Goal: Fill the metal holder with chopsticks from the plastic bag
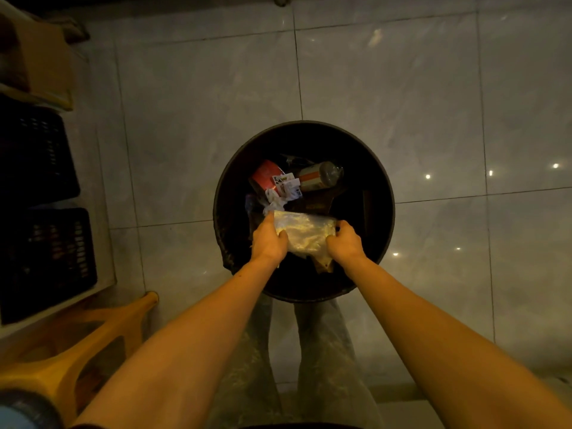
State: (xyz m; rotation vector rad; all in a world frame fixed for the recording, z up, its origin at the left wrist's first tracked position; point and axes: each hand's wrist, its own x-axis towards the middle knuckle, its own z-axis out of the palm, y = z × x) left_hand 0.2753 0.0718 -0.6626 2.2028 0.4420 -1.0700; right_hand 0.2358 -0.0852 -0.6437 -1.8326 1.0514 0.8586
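A crumpled clear plastic bag [305, 233] is held over the open mouth of a round dark bin [229, 193] on the floor. My left hand [268, 241] grips the bag's left side, fingers curled round it. At the bag's right end, my right hand [345, 244] pinches the plastic. No chopsticks and no metal holder are in view.
Inside the bin lie playing cards [286, 184], a red packet [265, 174] and a plastic bottle [320, 176]. Dark plastic crates [43, 212] stand on a shelf at the left. A yellow stool [77, 345] is at the lower left. The floor is pale glossy tile [433, 103].
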